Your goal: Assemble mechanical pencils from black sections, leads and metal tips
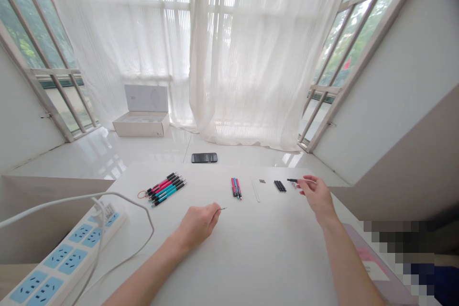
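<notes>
Pinching — left hand (201, 222), one rod (224, 208), right hand (317, 196), one black piece (292, 180)

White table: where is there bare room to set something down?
The biggest bare patch of table lies between the left hand and right hand, toward the wearer; a smaller one between the pens and the pink and blue tubes. Crowded: from those tubes to the black pieces beside the right hand, and the left side, with power strip and cable.
</notes>
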Motion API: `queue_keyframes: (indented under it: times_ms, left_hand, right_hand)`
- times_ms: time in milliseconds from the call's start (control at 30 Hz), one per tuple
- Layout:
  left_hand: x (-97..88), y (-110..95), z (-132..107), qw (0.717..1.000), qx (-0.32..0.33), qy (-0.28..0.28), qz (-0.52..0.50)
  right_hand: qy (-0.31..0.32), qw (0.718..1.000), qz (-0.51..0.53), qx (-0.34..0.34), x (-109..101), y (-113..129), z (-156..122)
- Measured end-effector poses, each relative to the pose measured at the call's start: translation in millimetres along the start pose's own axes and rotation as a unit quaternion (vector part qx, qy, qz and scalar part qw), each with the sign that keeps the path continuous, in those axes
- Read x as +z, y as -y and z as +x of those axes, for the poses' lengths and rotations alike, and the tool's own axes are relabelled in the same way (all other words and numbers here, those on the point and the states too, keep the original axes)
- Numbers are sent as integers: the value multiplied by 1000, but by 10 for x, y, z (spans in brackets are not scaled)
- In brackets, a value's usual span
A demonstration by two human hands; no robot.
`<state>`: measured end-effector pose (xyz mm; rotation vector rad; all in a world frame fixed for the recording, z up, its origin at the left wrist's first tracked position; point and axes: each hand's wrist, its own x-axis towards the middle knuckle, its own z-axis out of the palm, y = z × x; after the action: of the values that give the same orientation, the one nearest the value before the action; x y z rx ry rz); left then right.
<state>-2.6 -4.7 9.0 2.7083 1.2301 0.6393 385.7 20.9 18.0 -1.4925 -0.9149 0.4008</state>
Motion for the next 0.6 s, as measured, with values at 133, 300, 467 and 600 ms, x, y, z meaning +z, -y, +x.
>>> queue_keyframes:
  times_ms: [133, 300, 467, 600]
  left_hand:
    - [-9, 1, 3, 1000, 10, -2, -5]
    - [-5, 2, 5, 1000, 22, -9, -4]
    - [-2, 3, 1, 1000, 23, -12, -1]
    - [2, 7, -1, 999, 29, -8, 9]
  right_hand:
    - [57, 996, -63, -15, -36, 16, 0]
    - [168, 951, -245, -87, 100, 10, -131]
    - [224, 896, -375, -85, 274, 31, -296]
    - [259, 875, -404, -56, 264, 24, -314]
